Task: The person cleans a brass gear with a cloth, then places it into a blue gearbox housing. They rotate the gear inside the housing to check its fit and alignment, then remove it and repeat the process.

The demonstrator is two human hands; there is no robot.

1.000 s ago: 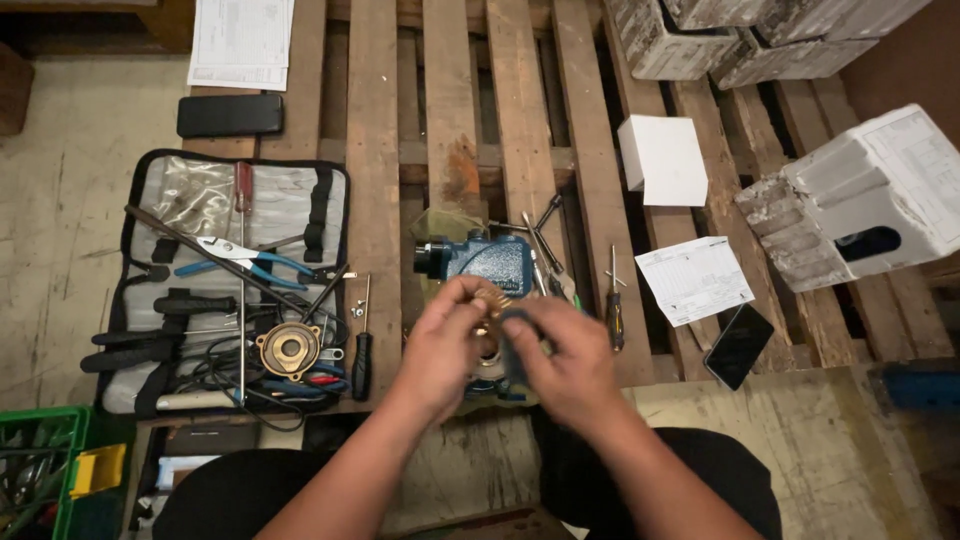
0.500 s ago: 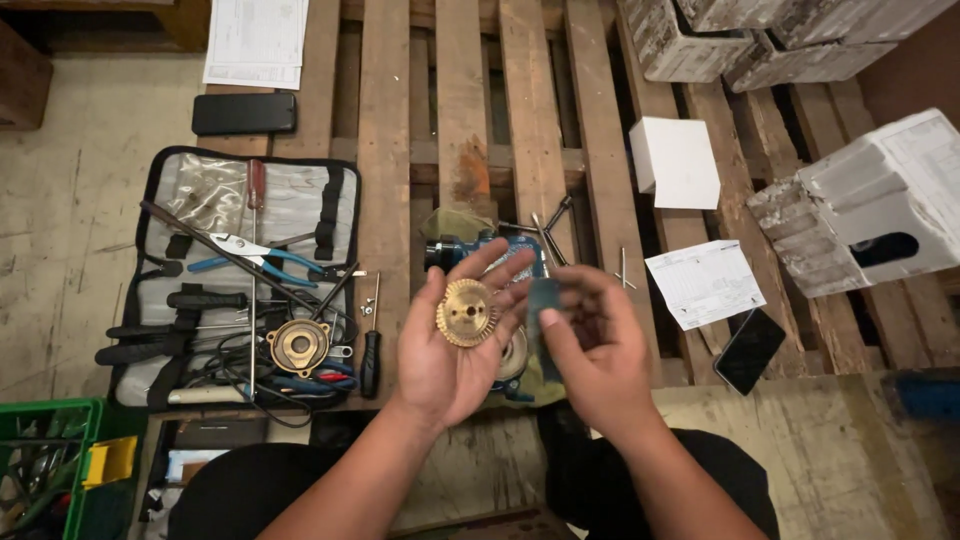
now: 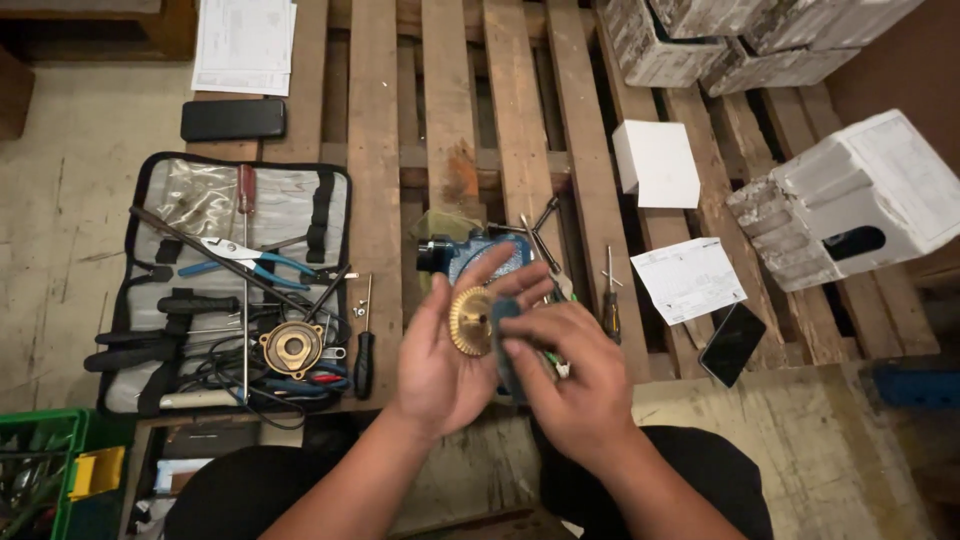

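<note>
Brass gear [image 3: 470, 320] gripped in left hand [image 3: 440, 365], toothed face toward camera (axis upward), right hand [image 3: 565, 375] pinching dark piece [image 3: 503, 330]

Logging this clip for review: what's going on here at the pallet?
A person sits at a wooden pallet. The left hand holds a brass gear in its palm; the right hand presses a small dark piece against it. A blue housing lies just beyond, and an open tool roll lies to the left.
</note>
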